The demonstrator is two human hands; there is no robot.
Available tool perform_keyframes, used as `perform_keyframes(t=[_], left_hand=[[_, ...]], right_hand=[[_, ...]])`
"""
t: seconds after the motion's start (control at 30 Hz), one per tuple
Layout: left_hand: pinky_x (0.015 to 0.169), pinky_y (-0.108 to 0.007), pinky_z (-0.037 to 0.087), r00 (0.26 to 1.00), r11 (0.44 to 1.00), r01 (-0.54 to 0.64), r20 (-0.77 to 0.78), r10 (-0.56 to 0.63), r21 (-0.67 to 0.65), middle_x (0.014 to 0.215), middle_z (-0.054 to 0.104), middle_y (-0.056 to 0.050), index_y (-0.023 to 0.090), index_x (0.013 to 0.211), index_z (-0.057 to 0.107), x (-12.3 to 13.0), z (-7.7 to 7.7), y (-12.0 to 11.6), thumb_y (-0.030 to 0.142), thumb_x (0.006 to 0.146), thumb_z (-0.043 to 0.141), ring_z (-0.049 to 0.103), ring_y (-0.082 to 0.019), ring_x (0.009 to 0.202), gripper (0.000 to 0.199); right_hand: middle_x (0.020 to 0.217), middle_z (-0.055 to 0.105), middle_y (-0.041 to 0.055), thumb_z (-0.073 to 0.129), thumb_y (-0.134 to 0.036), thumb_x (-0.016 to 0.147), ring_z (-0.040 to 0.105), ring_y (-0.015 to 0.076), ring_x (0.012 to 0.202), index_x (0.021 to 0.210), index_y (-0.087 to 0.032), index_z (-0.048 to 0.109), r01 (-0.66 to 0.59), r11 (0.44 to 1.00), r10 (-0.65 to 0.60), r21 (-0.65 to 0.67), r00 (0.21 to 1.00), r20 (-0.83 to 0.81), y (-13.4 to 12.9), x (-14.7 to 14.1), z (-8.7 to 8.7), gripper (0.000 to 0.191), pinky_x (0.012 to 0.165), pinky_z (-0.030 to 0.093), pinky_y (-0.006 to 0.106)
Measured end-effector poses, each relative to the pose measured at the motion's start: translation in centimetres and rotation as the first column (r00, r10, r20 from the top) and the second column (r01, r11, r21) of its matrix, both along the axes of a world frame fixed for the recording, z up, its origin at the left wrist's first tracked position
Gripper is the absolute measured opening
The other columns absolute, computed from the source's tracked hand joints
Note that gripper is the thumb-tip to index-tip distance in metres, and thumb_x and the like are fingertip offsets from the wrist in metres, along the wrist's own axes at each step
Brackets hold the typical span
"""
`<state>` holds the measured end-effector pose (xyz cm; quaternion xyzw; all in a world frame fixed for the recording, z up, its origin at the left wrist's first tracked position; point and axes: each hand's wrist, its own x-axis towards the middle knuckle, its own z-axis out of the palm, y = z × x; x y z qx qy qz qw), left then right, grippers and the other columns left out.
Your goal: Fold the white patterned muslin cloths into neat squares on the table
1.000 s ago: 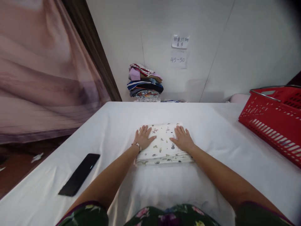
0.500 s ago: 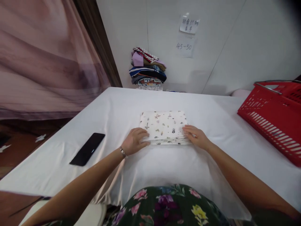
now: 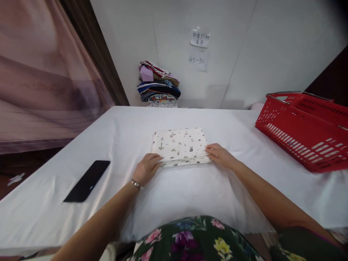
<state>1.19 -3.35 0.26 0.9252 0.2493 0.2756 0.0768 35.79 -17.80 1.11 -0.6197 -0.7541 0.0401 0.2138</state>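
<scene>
A folded white cloth (image 3: 179, 145) with small dark and grey-green prints lies flat on the white-covered table (image 3: 217, 125). Several layers show along its near edge. My left hand (image 3: 146, 167) grips the near left corner, its fingers on top and the thumb low at the edge. At the near right corner, my right hand (image 3: 219, 156) pinches the layers, with fingers closed over the side. A metal bracelet (image 3: 136, 184) circles my left wrist.
A black phone (image 3: 87, 181) lies to the left on the table. At the right stands a red plastic basket (image 3: 301, 130) with metal handles. Beyond the far edge, a pile of folded fabrics (image 3: 159, 85) rests against the wall, near two paper signs (image 3: 199, 38). A pinkish curtain (image 3: 51, 72) hangs at left.
The view has swung to the right, so more of the basket shows. Both hands stay at the cloth's near corners; my right hand's fingers have slipped nearer its side edge.
</scene>
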Motion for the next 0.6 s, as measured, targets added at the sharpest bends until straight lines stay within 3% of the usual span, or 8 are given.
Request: perform_keyframes(t=[0.27,0.43,0.6], left_hand=[[0.082,-0.034,0.048,0.996,0.996,-0.081,-0.042,0.082,0.034,0.1,0.061,-0.005,0.023,0.098,0.061,0.0,-0.2,-0.2,0.031,0.089,0.038,0.052,-0.02,0.097,0.027],[0.079,-0.033,0.049,0.994,0.995,-0.09,-0.064,0.093,0.045,0.103,0.06,-0.005,0.023,0.102,0.061,-0.2,-0.5,-0.6,0.031,0.089,0.036,0.051,-0.02,0.101,0.029],[0.078,-0.034,0.049,0.991,0.991,-0.112,-0.068,0.117,0.066,0.105,0.061,-0.005,0.025,0.103,0.061,-0.3,-0.6,-0.9,0.031,0.089,0.036,0.051,-0.021,0.102,0.029]], right_hand=[[0.104,0.06,0.0084,0.034,-0.024,0.09,0.049,0.0211,0.096,0.102,-0.02,0.063,0.015,0.999,-0.018,0.03,0.995,0.102,-0.2,-0.7,1.5,0.032,0.082,0.043,0.035],[0.099,0.062,0.0082,0.033,-0.018,0.089,0.049,0.0207,0.091,0.094,-0.02,0.065,0.0,1.0,0.001,-0.004,0.985,0.172,-1.2,-1.2,1.0,0.033,0.077,0.043,0.033],[0.105,0.06,0.0088,0.036,-0.022,0.088,0.049,0.0214,0.096,0.103,-0.02,0.063,0.01,1.0,-0.008,-0.008,0.988,0.154,-1.7,-1.5,0.9,0.031,0.081,0.044,0.035]])
